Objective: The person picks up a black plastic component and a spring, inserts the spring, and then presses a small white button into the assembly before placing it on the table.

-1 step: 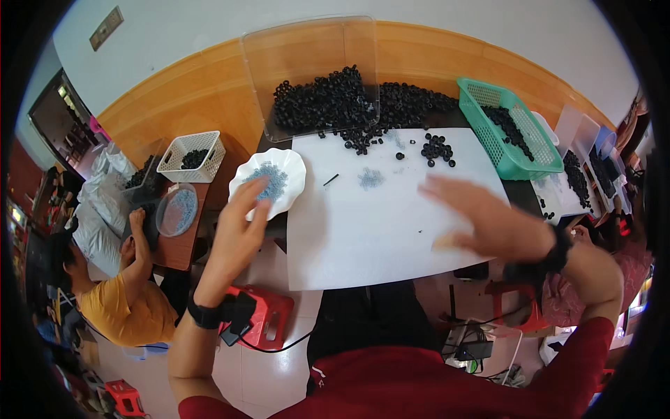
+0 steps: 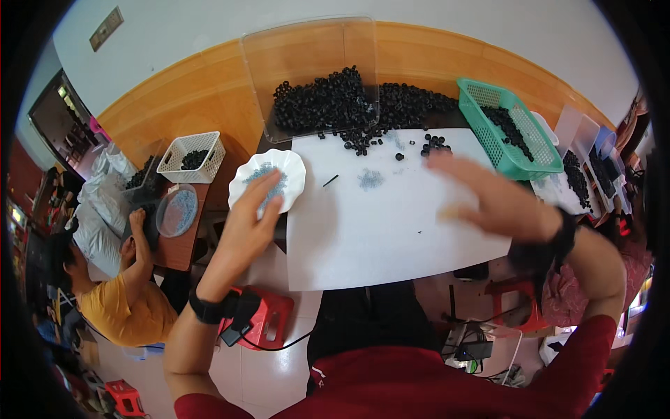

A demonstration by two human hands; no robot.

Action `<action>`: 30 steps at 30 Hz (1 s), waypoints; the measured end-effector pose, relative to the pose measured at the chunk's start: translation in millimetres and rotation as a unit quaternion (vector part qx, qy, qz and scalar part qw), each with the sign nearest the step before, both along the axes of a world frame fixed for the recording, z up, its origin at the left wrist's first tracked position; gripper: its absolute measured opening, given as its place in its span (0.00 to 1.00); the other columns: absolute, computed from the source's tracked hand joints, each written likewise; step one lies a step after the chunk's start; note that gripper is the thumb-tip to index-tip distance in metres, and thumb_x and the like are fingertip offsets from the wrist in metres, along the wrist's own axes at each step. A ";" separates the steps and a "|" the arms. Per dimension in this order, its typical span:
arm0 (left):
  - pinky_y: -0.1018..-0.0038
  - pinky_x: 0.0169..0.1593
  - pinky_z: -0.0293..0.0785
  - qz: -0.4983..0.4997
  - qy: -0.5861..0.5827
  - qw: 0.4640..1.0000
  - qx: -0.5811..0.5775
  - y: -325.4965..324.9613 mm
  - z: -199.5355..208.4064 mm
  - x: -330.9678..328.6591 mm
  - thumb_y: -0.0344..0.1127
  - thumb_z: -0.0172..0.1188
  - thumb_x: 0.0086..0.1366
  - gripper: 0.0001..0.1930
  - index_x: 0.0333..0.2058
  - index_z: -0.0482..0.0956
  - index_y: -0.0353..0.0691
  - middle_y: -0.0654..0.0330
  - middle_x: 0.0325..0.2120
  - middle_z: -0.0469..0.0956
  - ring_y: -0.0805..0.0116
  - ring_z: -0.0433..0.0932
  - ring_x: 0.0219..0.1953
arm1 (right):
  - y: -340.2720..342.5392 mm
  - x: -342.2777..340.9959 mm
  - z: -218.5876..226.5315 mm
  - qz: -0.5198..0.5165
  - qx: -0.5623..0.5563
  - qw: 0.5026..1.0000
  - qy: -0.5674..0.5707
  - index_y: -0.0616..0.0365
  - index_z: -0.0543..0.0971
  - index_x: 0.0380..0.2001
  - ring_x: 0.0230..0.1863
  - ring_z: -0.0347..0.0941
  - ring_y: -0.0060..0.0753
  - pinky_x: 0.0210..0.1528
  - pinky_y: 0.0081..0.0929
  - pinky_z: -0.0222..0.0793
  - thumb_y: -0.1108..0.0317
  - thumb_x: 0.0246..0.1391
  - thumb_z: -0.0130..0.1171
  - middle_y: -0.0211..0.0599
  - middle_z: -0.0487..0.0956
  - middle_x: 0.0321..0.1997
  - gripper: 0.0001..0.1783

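L grip spread, hides pt of wht dish; R grip spread, blurry.

Right hand: blurred from where I stand, outline smeared | left hand: hides part of the white dish and its blue bits, each too small to identify | dark speck on white sheet: likewise | red shirt: cut off by lower edge | person in pink: partly behind right forearm
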State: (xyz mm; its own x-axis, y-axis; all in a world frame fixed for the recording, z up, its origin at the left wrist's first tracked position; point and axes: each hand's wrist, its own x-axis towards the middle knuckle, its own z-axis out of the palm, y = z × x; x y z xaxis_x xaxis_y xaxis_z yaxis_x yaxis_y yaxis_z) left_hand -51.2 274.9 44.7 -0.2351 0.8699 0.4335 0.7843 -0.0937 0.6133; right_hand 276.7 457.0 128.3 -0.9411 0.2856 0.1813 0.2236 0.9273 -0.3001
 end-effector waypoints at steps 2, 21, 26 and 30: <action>0.66 0.64 0.56 -0.037 -0.012 0.998 -0.044 36.3 9.5 17.6 0.38 0.50 0.67 0.23 0.56 0.66 0.29 0.42 0.59 0.63 0.48 0.62 0.62 | 41.8 -16.4 30.8 -0.037 0.036 0.998 0.039 0.60 0.63 0.60 0.61 0.65 0.42 0.62 0.33 0.59 0.55 0.61 0.51 0.49 0.66 0.62 0.29; 0.54 0.66 0.45 0.105 0.150 0.912 -0.366 195.0 -73.6 22.8 0.59 0.45 0.64 0.43 0.61 0.51 0.21 0.35 0.64 0.46 0.40 0.43 0.68 | 262.3 -235.6 -105.7 -0.296 -0.335 0.849 0.281 0.66 0.75 0.46 0.48 0.75 0.44 0.48 0.35 0.69 0.40 0.49 0.60 0.52 0.78 0.44 0.37; 0.53 0.68 0.39 0.094 0.208 0.901 -0.368 189.2 -78.2 32.0 0.65 0.41 0.63 0.48 0.63 0.44 0.22 0.35 0.65 0.42 0.41 0.38 0.69 | 264.4 -251.9 -116.4 -0.310 -0.332 0.844 0.286 0.61 0.79 0.43 0.45 0.76 0.47 0.46 0.37 0.70 0.50 0.57 0.53 0.49 0.80 0.40 0.24; 0.53 0.68 0.36 0.096 0.207 0.903 -0.365 186.0 -81.7 29.8 0.67 0.38 0.63 0.49 0.64 0.41 0.23 0.35 0.66 0.39 0.40 0.34 0.69 | 251.5 -266.2 -122.7 -0.336 -0.261 0.838 0.343 0.62 0.78 0.44 0.45 0.76 0.52 0.46 0.40 0.70 0.57 0.60 0.48 0.54 0.79 0.42 0.20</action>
State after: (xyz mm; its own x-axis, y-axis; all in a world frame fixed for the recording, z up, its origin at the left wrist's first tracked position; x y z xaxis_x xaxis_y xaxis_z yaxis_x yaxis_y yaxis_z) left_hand -21.4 460.9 -37.0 -0.3613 0.9198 -0.1532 0.9191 0.3790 0.1074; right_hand 10.6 708.5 5.7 -0.2622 0.9175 0.2991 0.2518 0.3642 -0.8966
